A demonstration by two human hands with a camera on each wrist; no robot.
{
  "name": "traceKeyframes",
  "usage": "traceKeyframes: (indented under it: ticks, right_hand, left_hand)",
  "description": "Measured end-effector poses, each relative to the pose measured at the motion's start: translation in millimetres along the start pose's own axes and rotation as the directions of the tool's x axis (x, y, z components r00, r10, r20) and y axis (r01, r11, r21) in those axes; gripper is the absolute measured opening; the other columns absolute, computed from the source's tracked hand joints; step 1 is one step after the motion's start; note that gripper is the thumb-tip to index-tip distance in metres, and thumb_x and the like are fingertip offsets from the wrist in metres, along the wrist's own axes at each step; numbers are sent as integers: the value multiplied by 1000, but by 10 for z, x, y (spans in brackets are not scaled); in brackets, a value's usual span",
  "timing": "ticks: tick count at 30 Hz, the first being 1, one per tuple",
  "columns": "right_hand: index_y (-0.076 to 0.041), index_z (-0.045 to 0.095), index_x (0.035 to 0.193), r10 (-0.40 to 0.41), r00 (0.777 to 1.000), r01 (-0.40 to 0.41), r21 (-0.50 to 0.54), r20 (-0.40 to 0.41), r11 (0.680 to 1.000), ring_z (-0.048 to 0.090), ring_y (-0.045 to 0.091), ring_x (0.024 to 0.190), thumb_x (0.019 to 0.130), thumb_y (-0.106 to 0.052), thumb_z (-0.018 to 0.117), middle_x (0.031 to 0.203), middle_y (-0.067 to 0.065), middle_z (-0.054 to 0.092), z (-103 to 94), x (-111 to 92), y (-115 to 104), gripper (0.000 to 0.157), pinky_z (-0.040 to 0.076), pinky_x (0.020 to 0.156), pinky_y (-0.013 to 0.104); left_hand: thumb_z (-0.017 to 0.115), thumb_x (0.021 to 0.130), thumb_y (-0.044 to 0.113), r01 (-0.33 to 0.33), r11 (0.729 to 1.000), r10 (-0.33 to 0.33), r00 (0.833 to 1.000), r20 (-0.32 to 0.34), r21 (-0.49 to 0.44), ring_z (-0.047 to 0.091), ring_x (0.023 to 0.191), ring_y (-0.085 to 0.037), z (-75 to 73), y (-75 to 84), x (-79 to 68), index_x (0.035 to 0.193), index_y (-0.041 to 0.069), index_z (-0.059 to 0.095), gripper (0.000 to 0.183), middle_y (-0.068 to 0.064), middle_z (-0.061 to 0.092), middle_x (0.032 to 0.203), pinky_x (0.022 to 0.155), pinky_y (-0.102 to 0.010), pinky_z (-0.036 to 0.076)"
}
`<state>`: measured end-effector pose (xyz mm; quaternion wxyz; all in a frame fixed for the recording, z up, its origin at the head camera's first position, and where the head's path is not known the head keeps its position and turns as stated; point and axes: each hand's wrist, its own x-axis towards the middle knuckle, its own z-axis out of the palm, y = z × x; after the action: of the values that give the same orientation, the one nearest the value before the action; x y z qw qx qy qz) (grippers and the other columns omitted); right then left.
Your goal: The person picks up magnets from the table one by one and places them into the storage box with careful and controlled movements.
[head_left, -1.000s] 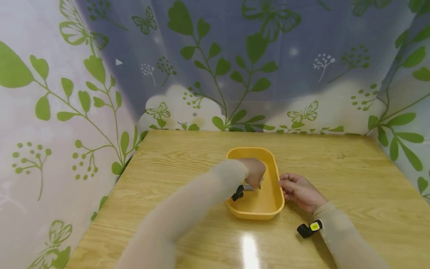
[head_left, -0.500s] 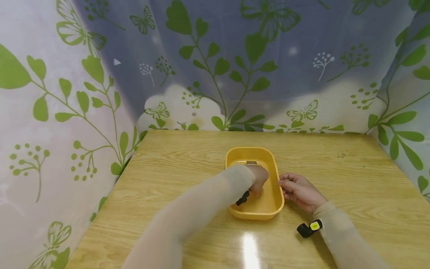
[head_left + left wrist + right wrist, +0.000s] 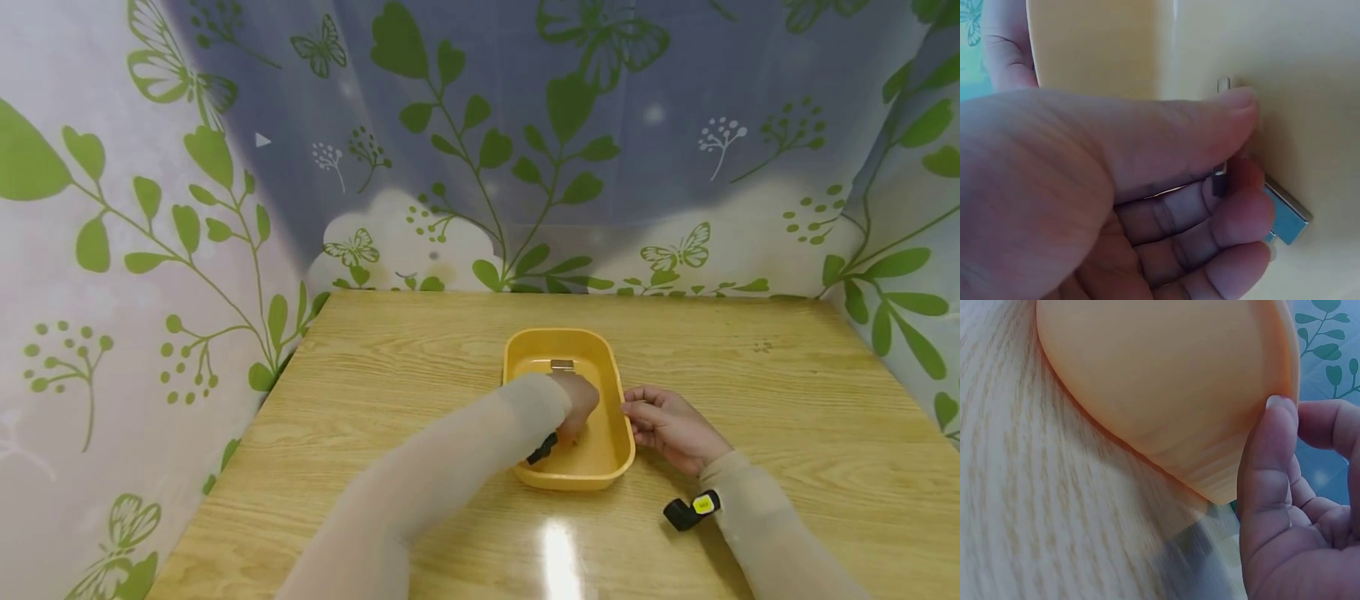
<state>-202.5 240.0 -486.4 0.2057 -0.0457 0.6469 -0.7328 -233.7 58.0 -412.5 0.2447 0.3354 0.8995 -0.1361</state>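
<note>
In the head view a yellow plastic tray (image 3: pixel 553 482) stands on the wooden table, with my left hand (image 3: pixel 576 404) reaching down into it. The left wrist view shows the left hand (image 3: pixel 1172 162) pinching a slim, silvery metal piece with a dark end (image 3: pixel 1219 185) between thumb and fingertips. Beside those fingertips lies a flat metal piece with a bluish shiny face (image 3: pixel 1289 217), partly hidden by them. A small silvery rectangular piece (image 3: pixel 562 365) lies towards the tray's far end. My right hand (image 3: pixel 675 429) pinches the tray's right rim between thumb and index finger.
The wooden table (image 3: pixel 405 342) extends around the tray and meets a patterned cloth backdrop (image 3: pixel 450 167) at the back and sides. A black wrist camera (image 3: pixel 682 513) hangs by the right sleeve; my left forearm covers part of the tray's left wall.
My left hand has moved slightly right and nearer within the tray, uncovering the rectangular piece at the far end. The silvery pieces seen by its fingers are now hidden in the head view. The right hand stays.
</note>
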Motion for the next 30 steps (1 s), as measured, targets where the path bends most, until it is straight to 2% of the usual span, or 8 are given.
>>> traceKeyframes:
  ticks: [4,8,11,14,20,26,30]
  right_hand:
    - [8,44,113,1,1000,-1,4,5,1000,55,7,64,97,-11,57,80,1,57,6,-3,1,28,51,59,22]
    - [8,44,112,-3,1000,3,8,6,1000,55,7,64,97,-10,58,80,1,56,12,-4,-1,28,51,59,21]
    - [8,44,113,-3,1000,3,4,7,1000,55,7,64,97,-11,58,80,1,56,11,-5,-9,29,51,59,21]
    - [8,44,113,0,1000,0,2,9,1000,55,7,64,97,-12,58,80,1,57,7,-8,-19,30,51,59,22]
    - [8,44,113,-3,1000,3,8,11,1000,55,7,64,97,-12,58,81,1,57,-1,-12,-21,29,51,60,22]
    - [8,42,114,0,1000,0,14,12,1000,55,7,65,97,-12,58,84,3,57,-7,-8,-6,31,51,60,22]
    - [8,42,113,-3,1000,3,12,13,1000,55,7,66,98,-12,57,85,3,57,-8,-6,4,30,51,60,22]
  left_hand:
    - [79,79,23,-10,1000,10,1000,-2,26,51,82,-13,27,-1,10,90,15,64,20,3,58,88,74,-25,45]
    - [73,84,23,-3,998,4,1000,-4,66,48,82,-13,56,-3,31,91,16,62,15,3,56,89,72,-25,41]
    - [68,87,20,15,999,-15,1000,-4,44,48,82,-14,57,-7,2,91,16,60,10,2,56,90,71,-26,41]
    - [68,87,16,33,999,-33,999,-1,-20,49,81,-13,59,-16,-34,91,17,59,10,2,56,89,68,-25,41]
    - [70,84,10,20,998,-21,999,-29,-52,51,76,-13,73,-24,-32,87,16,59,12,2,57,85,64,-24,42]
    - [63,89,12,0,998,6,997,-82,62,54,78,-13,86,60,-28,90,17,63,5,3,60,88,68,-25,46]
    - [60,92,15,5,993,7,994,-105,114,54,79,-11,103,116,-34,96,18,65,7,3,62,95,72,-24,47]
